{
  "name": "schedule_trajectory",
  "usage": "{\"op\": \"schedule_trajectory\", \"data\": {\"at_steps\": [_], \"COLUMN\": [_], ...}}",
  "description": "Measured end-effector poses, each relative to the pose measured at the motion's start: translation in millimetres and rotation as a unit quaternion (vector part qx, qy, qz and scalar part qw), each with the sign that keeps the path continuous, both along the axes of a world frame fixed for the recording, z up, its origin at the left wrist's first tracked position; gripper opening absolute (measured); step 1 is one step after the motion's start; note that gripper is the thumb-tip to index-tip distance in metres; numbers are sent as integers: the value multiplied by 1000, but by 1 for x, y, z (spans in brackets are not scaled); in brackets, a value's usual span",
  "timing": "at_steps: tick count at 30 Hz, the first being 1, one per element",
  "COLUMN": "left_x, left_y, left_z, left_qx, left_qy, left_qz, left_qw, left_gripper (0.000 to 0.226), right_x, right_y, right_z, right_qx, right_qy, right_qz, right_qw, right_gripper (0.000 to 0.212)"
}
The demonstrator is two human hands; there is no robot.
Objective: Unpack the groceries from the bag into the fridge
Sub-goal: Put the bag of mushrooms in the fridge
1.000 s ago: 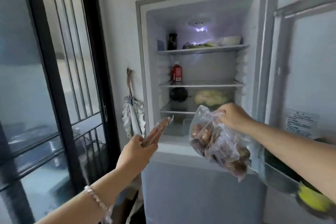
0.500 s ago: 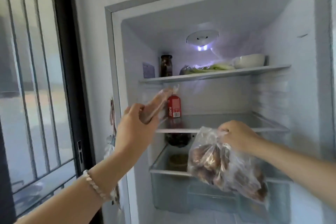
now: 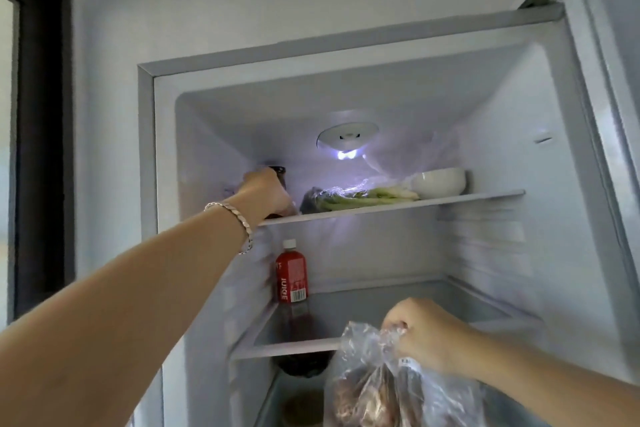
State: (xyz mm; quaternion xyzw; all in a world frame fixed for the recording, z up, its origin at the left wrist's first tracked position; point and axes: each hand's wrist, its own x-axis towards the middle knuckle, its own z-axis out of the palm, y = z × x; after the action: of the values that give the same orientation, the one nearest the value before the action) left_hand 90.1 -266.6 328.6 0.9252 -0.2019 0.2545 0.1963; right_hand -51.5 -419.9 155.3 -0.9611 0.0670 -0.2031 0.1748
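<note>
The fridge [image 3: 149,149] stands open in front of me. My left hand [image 3: 266,191] is stretched up to the left end of the top shelf [image 3: 450,203], right in front of a dark jar [image 3: 277,170]. Its fingers are turned away from me, so the flat wrapped packet it carried is hidden. Low on the right, my right hand [image 3: 422,333] grips the gathered neck of a clear plastic bag [image 3: 374,385] with brownish lumps inside. The bag hangs in front of the middle shelf [image 3: 294,347].
Wrapped green vegetables [image 3: 353,199] and a white bowl [image 3: 440,182] lie on the top shelf. A red juice bottle [image 3: 291,274] stands at the left of the middle shelf, with a dark round thing [image 3: 301,364] below it. The open fridge door [image 3: 616,80] is at the right.
I have come closer and my view has tilted up. My left hand rose from below the top shelf onto its left end. My right hand with the bag stayed low at the right.
</note>
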Motion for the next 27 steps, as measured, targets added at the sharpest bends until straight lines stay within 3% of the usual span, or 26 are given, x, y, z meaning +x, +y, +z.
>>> {"op": "schedule_trajectory", "data": {"at_steps": [3, 5, 8, 10, 13, 16, 19, 23, 25, 27], "left_x": [2, 4, 13, 19, 17, 15, 23, 31, 26, 16], "left_y": [-11, -12, -3, 0, -5, -16, -23, -24, -27, -26], "left_z": [0, -2, -8, -12, -14, -12, -9, -5, -6, -15], "left_qx": [-12, -69, -123, -162, -150, -78, -45, -36, -23, -73], "left_qy": [80, 118, 80, 47, 9, -39, -32, 11, 5, -23], "left_qz": [-123, -200, -253, -255, -222, -177, -155, -171, -164, -144], "left_qw": [989, 970, 956, 952, 964, 980, 986, 985, 986, 987], "left_gripper": [16, 14, 21, 31, 27, 29, 34, 32, 28, 32], "right_x": [-3, -6, -7, -7, -8, -9, -12, -18, -21, -23], "right_y": [-5, -10, -11, -12, -14, -18, -18, -15, -14, -14], "right_z": [-2, 0, 2, 1, -3, -10, -13, -14, -17, -20], "right_qx": [-8, -2, -21, -30, -14, 4, 23, 45, 38, 47], "right_qy": [9, 11, 15, -3, -13, -7, 3, -4, -9, -18], "right_qz": [-19, -24, -22, -25, -28, -54, -70, -69, -66, -52], "right_qw": [1000, 1000, 999, 999, 999, 999, 997, 997, 997, 997], "right_gripper": [19, 18, 21, 16, 31, 10, 4, 37, 44, 43]}}
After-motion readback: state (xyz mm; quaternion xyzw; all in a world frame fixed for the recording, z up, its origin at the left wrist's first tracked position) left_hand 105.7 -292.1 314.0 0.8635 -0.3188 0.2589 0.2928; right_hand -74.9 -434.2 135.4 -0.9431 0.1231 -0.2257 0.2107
